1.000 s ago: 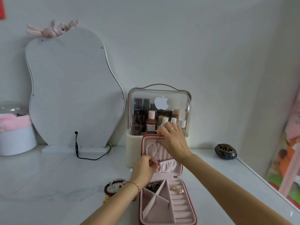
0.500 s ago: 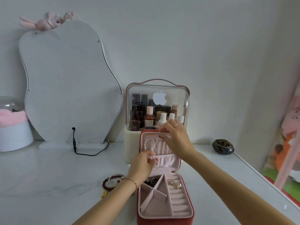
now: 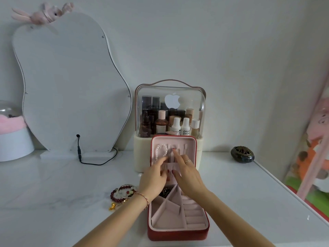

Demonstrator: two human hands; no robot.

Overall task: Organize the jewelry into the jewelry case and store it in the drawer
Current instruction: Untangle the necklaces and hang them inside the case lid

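While both forearms reach in from the near edge, the jewelry case [image 3: 178,229] lies open closest to the viewer on the white tabletop [image 3: 53,193], red outside and pink inside. Its near tray shows angled dividers and a column of ring slots on the right, mostly bare; a dark tangle of jewelry [image 3: 165,192] sits in the far-left compartment. Just left of the case lie beaded bracelets [image 3: 122,193], dark red and pale beads stacked together, with a small gold piece [image 3: 112,207] beside them.

Over the case's far half, the left hand [image 3: 154,177] and right hand [image 3: 188,177] meet at the pocket of the upright lid. The left fingers are curled and blurred against the pocket edge; whether they pinch anything cannot be told. The right hand is loose, its index finger stretched up to the lid's hooks, a ring on one finger. A pearl strand [image 3: 161,152] hangs from the lid's left hooks.

Directly behind the case stands a clear-domed cosmetics box [image 3: 201,104] on a cream base, with a white apple sticker. Bottles fill it; one reads "L'ORÉAL" and "YOUTH CODE", another "poom poom". Far left of the case lean a wavy mirror [image 3: 71,82], a plush rabbit [image 3: 42,14] on top, and a white round container [image 3: 14,145] with pink fluff. Far right of the case rests a dark oval dish [image 3: 242,154].
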